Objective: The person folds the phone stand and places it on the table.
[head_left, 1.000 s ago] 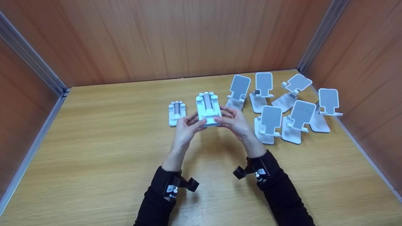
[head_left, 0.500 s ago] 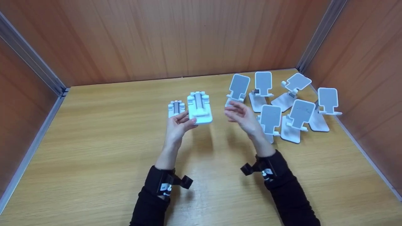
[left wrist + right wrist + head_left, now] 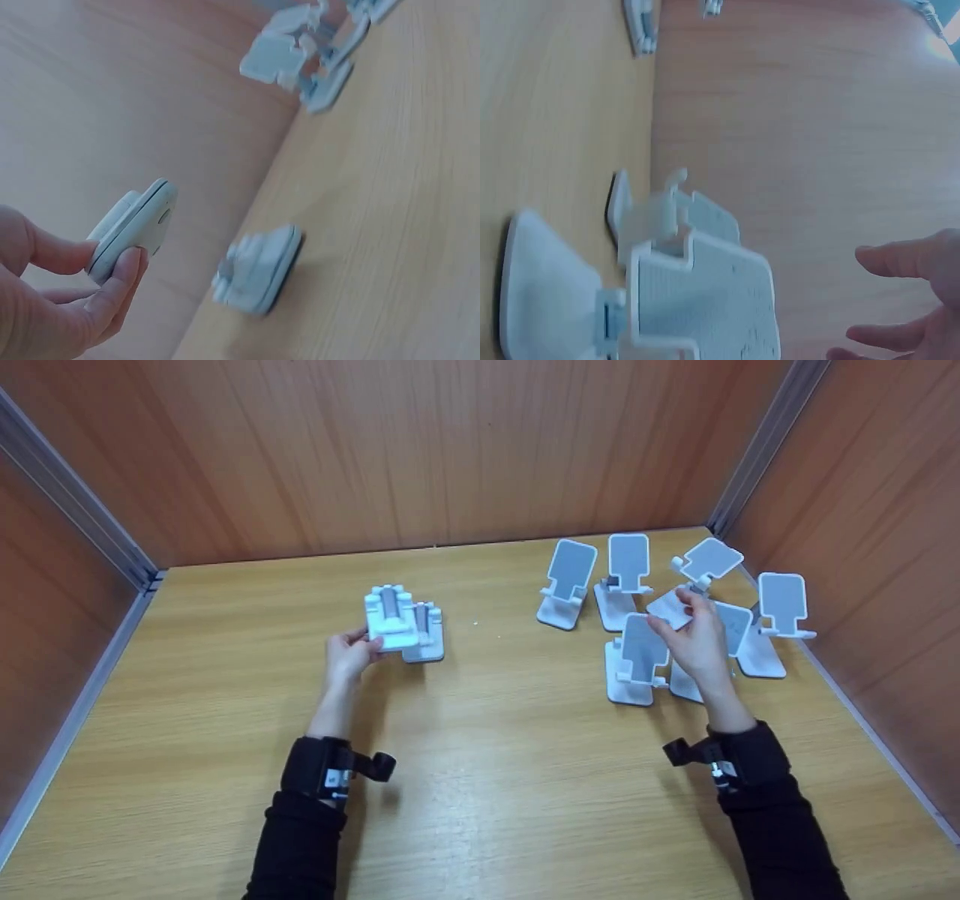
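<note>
In the head view, my left hand (image 3: 348,657) pinches a white folded phone stand (image 3: 391,624) by its lower edge, thumb on top and fingers beneath. It is held up off the table, partly in front of a second folded phone stand (image 3: 429,648) that lies on the wood. The left wrist view shows the held stand edge-on. My right hand (image 3: 699,643) hovers over the unfolded phone stands, fingers apart and holding nothing. Below it are a front unfolded stand (image 3: 643,652) and another unfolded stand (image 3: 735,622), partly hidden by the hand. Whether it touches either is unclear from the head view; the right wrist view shows a gap.
Several more unfolded stands, among them a back-left one (image 3: 571,570) and a rightmost one (image 3: 783,604), stand at the table's right. Wood-grain panels (image 3: 435,450) with metal corner strips enclose the wooden table (image 3: 480,780) at the back and sides.
Both hands held the folded stand at first. The right hand let go and moved right over the unfolded stands, while the left carried the folded stand leftward, past the one lying on the table.
</note>
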The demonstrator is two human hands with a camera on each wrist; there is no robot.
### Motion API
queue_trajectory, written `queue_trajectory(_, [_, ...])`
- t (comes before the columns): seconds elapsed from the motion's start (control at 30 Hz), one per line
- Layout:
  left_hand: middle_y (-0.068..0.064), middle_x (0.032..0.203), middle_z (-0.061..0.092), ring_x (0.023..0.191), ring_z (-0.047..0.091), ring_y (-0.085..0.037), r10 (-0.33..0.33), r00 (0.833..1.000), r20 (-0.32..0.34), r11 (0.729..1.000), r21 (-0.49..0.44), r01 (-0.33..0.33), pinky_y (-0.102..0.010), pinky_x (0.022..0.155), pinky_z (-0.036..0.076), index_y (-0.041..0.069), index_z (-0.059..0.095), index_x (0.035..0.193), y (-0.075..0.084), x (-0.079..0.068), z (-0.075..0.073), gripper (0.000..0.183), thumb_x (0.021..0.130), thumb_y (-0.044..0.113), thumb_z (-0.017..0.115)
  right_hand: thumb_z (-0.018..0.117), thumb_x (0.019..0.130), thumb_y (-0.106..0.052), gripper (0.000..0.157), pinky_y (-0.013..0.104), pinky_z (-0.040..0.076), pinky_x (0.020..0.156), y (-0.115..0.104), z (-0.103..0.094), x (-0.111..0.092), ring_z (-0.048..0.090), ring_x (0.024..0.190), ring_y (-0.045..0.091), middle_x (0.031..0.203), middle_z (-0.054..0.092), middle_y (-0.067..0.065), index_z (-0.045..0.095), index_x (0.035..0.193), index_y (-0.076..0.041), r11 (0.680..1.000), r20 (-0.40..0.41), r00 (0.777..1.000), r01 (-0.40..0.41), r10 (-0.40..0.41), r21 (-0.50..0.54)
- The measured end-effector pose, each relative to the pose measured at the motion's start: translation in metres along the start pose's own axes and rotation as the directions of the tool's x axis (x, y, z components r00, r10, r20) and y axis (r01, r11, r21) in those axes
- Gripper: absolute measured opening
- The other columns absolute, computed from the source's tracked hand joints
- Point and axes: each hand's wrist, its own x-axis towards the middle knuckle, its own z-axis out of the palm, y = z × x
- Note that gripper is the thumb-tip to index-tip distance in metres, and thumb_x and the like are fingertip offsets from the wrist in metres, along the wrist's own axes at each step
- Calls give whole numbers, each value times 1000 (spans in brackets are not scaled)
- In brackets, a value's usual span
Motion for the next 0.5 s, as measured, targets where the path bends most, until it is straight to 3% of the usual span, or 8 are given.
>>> queue_trajectory(0.13, [-21, 127, 43, 92, 52, -17, -46, 999, -26, 996, 79, 48, -30, 89, 44, -6, 33, 132, -1, 15, -14, 46, 87, -7, 43, 57, 86, -16, 61, 48, 32, 97, 10, -5, 2, 33, 117, 41, 130, 32, 29, 26, 132, 10, 997, 87, 994, -65, 69, -44])
queue_trajectory(0.3, [-22, 128, 41, 95, 50, -20, -71, 995, -64, 988, 133, 79, -28, 85, 47, -6, 32, 132, -11, 33, -26, 49, 85, -11, 42, 51, 90, -18, 64, 47, 36, 96, 21, -4, 2, 34, 116, 41, 129, 31, 31, 15, 135, 9, 985, 215, 961, -164, 171, -53])
queue_trajectory(0.43, [-22, 128, 42, 94, 50, -19, -77, 993, -85, 981, 171, 90, -27, 81, 49, -8, 33, 131, -20, 43, -33, 48, 84, -13, 41, 48, 91, -15, 59, 46, 40, 92, 29, 0, 1, 40, 111, 40, 123, 36, 31, 17, 135, 9, 980, 264, 944, -194, 199, -43])
queue_trajectory(0.5, [-23, 127, 42, 91, 51, -19, -73, 994, -81, 981, 175, 87, -25, 77, 50, -9, 33, 130, -24, 45, -34, 47, 84, -13, 41, 48, 90, -11, 54, 44, 43, 88, 34, 3, 0, 43, 106, 40, 120, 39, 33, 21, 133, 10, 983, 266, 947, -179, 182, -34])
